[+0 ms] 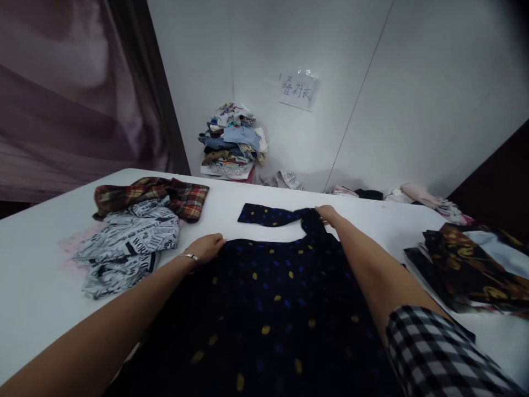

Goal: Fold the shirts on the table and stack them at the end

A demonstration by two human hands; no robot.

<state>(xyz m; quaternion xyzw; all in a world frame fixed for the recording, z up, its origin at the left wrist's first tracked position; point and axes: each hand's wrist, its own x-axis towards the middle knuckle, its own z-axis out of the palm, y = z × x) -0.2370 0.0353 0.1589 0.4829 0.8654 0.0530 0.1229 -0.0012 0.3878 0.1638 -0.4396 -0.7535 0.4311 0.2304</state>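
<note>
A dark navy shirt [285, 298] with yellow and blue spots spreads over the near middle of the table and runs out of view at the bottom. My left hand [208, 247], with a bracelet at the wrist, pinches its upper left edge. At the far right of the garment, my right hand [327, 214] grips the cloth near the shoulder. One sleeve [268, 216] of the shirt lies folded across to the left, above the body, with white tabletop showing between them. My fingertips are partly hidden at both grips.
Left on the white table [37, 259] lie a plaid shirt [190, 201] and a newsprint-patterned garment [136, 237], over something pink. Dark patterned clothes [471, 264] are stacked at right. Beyond the far edge stands a tall clothes pile [235, 138]. A paper sign [298, 91] hangs on the wall.
</note>
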